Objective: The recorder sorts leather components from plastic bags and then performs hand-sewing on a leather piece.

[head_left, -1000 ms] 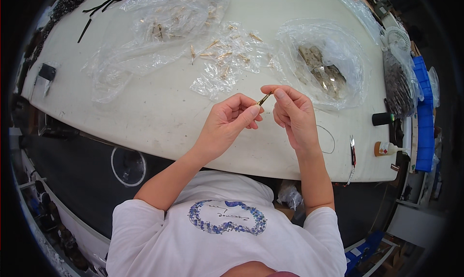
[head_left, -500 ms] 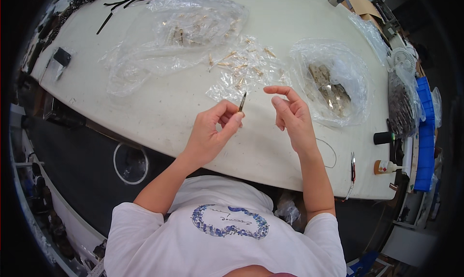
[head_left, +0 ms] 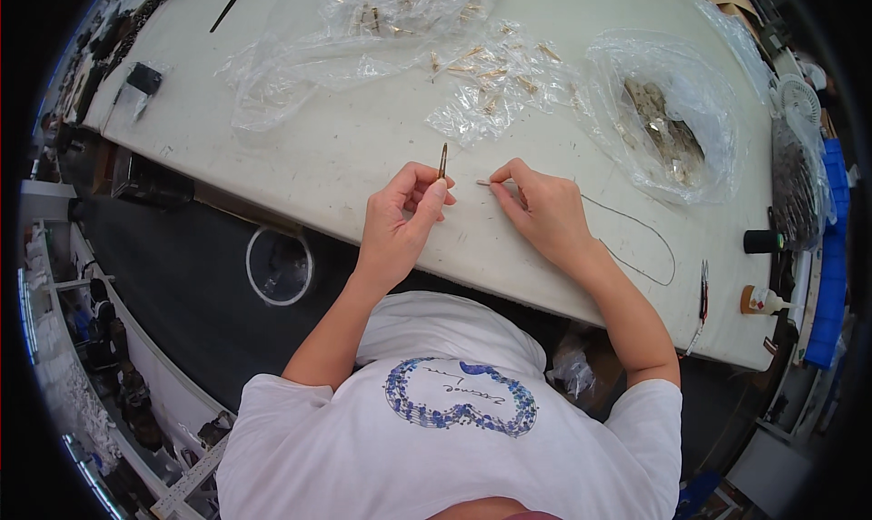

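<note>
My left hand (head_left: pixel 400 216) pinches a small, slender, gold-and-dark pointed metal piece (head_left: pixel 443 161) between thumb and fingers, its tip standing up. To its right, my right hand (head_left: pixel 545 211) is closed in a pinch on the pale end (head_left: pixel 483 183) of a thin cord. The cord (head_left: pixel 670 247) comes out behind that hand and loops over the table on its right. The two hands are apart, near the front edge of the white table (head_left: pixel 345 166). Just beyond them lie clear plastic bags (head_left: pixel 468 120) with several small gold pointed pieces (head_left: pixel 490 107) on or in them.
A large clear bag (head_left: pixel 282 89) lies far left; another bag (head_left: pixel 718 170) with brownish contents is at right. Near the right edge are tweezers (head_left: pixel 704 293), a black spool (head_left: pixel 763 241), a small bottle (head_left: pixel 761 300) and a blue bin (head_left: pixel 828 266). A white-rimmed bin (head_left: pixel 279 266) stands below the table.
My right hand, half a second ago open with fingers apart, has come down and pinched the cord end. The left hand keeps the pointed piece, now more upright. The whole view has shifted.
</note>
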`<control>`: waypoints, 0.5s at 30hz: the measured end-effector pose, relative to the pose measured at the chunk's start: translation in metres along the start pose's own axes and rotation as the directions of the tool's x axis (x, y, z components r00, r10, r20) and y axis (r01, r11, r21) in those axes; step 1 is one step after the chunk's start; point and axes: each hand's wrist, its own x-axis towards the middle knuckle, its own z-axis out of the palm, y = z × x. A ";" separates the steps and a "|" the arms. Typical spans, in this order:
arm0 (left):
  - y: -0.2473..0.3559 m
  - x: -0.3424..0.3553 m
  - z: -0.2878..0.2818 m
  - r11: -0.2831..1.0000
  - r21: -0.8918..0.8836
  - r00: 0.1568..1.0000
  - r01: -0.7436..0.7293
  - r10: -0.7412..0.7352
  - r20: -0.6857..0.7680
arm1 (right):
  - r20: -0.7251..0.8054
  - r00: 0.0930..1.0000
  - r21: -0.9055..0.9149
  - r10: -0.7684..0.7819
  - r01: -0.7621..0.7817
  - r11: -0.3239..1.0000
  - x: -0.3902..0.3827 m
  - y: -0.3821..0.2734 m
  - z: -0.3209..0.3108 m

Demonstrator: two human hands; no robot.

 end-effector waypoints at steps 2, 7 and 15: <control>0.000 0.002 0.002 1.000 -0.006 1.000 0.007 -0.006 0.029 | -0.086 0.995 -0.008 -0.059 0.058 0.998 0.001 0.000 -0.001; 0.010 0.017 0.012 0.999 -0.036 0.982 -0.014 0.021 0.190 | -0.214 0.951 0.227 0.224 -0.175 0.958 0.005 -0.006 -0.032; 0.027 0.037 0.036 0.998 -0.020 0.953 -0.067 0.070 0.294 | -0.487 0.870 0.122 0.076 -0.019 0.992 0.011 -0.021 -0.050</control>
